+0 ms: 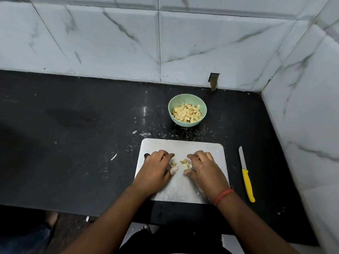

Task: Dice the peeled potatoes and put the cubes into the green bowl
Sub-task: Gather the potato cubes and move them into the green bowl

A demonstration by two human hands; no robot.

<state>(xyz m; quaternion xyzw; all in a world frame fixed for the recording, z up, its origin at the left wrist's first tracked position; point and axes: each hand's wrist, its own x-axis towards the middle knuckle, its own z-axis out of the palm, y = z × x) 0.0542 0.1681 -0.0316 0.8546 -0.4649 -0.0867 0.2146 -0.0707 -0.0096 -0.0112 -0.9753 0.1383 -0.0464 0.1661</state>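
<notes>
As both hands close in from either side, the last small pale-yellow potato cubes (184, 164) sit gathered at the middle of the flat grey rectangular cutting board (181, 146). The left hand (156, 168) is cupped palm-down with its fingers curled inward against a few pieces, and the right hand (203, 166) mirrors it, fingers bent round the larger share. Each grip looks to be raking or scooping the cubes; neither has lifted anything clear of the board. A red thread band (223, 196) circles the right wrist.

The pieces are light, firm and wet-cut, so they will likely slip between fingers and stick to skin. By the look of it, the sound way to take them is from below and from both sides at once, heaping them into one cupped pile and carrying them low. Pinching single cubes would be slow and would scatter them.

The board lies near the front edge of the black stone tabletop (73, 125), towards its right side. Just beyond the board's far edge stands the round pale-green bowl (173, 104), already well filled with diced potato (187, 112), so the task appears close to done. To the right of the board, apart from it, a yellow-handled paring knife (246, 177) lies set down with its blade pointing to the back wall. White scraps and starch smears (145, 133) dot the tabletop between board and bowl. White marble-veined tiles (110, 43) line the back and right walls.
</notes>
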